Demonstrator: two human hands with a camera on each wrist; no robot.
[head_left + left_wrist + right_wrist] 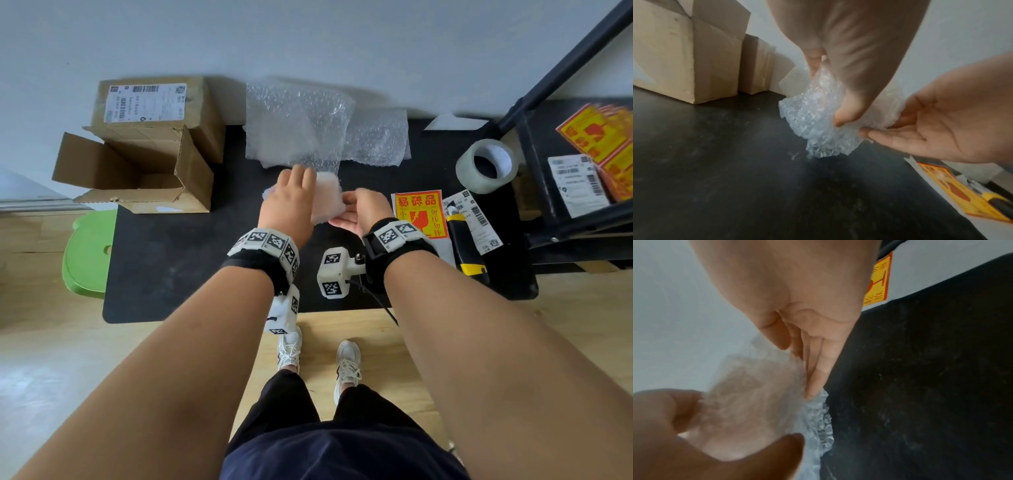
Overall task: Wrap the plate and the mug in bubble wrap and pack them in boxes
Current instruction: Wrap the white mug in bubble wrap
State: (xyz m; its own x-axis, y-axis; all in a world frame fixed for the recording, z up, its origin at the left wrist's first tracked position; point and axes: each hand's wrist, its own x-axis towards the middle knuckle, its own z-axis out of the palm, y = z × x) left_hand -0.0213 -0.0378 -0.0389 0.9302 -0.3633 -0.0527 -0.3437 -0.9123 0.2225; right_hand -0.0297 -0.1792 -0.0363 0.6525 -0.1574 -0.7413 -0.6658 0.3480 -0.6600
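Pale pinkish item swathed in bubble wrap (327,197), held just above dark worktop (178,260) at centre. Contents obscured by wrap; mug or plate cannot be told. Bundle gripped from above by left hand (291,202), fingers curled over. Right end pinched by right hand (363,209), palm turned up.

At your two o'clock, the yellow-and-red rectangular warning sticker (421,214) reads "易碎品" and "勿压勿摔"; the shipping labels' print is illegible.
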